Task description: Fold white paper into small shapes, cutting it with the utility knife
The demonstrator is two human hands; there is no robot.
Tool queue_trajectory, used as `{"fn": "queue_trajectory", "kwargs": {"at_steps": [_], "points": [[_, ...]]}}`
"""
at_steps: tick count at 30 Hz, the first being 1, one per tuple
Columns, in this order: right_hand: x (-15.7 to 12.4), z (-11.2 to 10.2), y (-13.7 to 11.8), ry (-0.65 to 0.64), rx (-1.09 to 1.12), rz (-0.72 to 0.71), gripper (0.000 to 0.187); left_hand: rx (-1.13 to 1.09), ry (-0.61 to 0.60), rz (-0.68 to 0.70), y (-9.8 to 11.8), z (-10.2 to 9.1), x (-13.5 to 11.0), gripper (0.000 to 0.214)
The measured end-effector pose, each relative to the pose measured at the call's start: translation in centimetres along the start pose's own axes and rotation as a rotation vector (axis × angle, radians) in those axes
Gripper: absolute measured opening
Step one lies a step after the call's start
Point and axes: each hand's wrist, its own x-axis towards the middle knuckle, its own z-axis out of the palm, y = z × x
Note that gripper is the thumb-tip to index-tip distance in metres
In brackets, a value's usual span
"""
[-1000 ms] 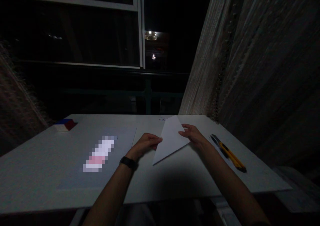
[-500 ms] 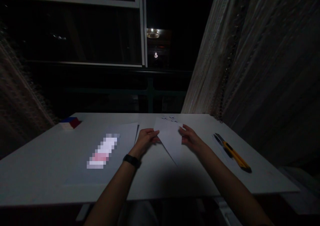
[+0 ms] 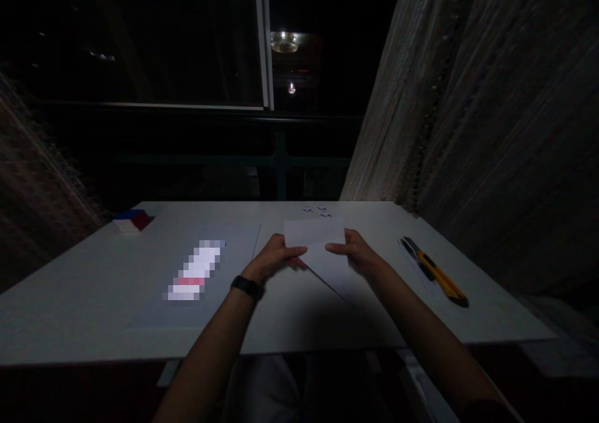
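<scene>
A folded white paper (image 3: 321, 248) is held just above the white table (image 3: 93, 298) near its middle. My left hand (image 3: 274, 262) pinches the paper's left edge, a dark band on its wrist. My right hand (image 3: 358, 256) pinches the right edge with thumb on top. The far part of the paper stands up as a rectangular flap, and a pointed corner lies toward me on the table.
A yellow and black utility knife (image 3: 440, 276) lies at the right of the table beside another dark tool. A large white sheet (image 3: 210, 273) lies to the left, a red, blue and white block (image 3: 131, 220) at the far left corner. Curtains hang on the right.
The paper turned from a slanted triangle to a shape with its point toward me, and its far part now stands up as a flap. Both hands kept their hold at its edges.
</scene>
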Motion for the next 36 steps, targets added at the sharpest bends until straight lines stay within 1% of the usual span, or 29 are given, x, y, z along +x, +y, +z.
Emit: {"fn": "queue_trajectory", "kwargs": {"at_steps": [3,6,13,16,20,25,28,32,36], "points": [[-0.2,0.4,0.1,-0.054,-0.023,0.022,0.045,0.032,-0.008,-0.006,0.0,0.0,0.0,0.044],[-0.2,0.6,0.2,-0.079,-0.031,0.043,0.046,0.042,-0.011,-0.010,0.0,-0.2,0.1,0.043],[-0.6,0.8,-0.3,-0.121,0.048,0.065,0.050,0.038,-0.005,0.000,0.1,-0.4,0.0,0.040],[-0.6,0.8,-0.4,-0.136,0.078,0.073,0.049,0.021,-0.037,0.013,0.4,-0.4,-0.2,0.039],[-0.6,0.7,-0.5,-0.144,0.104,0.096,0.050,-0.034,-0.075,0.014,0.8,-0.5,-0.5,0.037],[-0.8,0.6,-0.9,-0.159,0.115,0.111,0.044,-0.082,-0.062,-0.007,0.7,-0.6,-0.5,0.036],[-0.7,0.5,-1.0,-0.161,0.070,0.123,0.039,-0.083,-0.085,-0.010,0.6,-0.7,-0.3,0.034],[-0.4,0.2,-0.9,-0.123,0.015,0.127,0.035,-0.107,-0.108,-0.014,0.6,-0.8,-0.2,0.036],[-0.6,0.5,-1.0,-0.121,0.083,0.162,0.037,-0.144,-0.095,-0.007,0.6,-0.9,-0.3,0.034]]}}
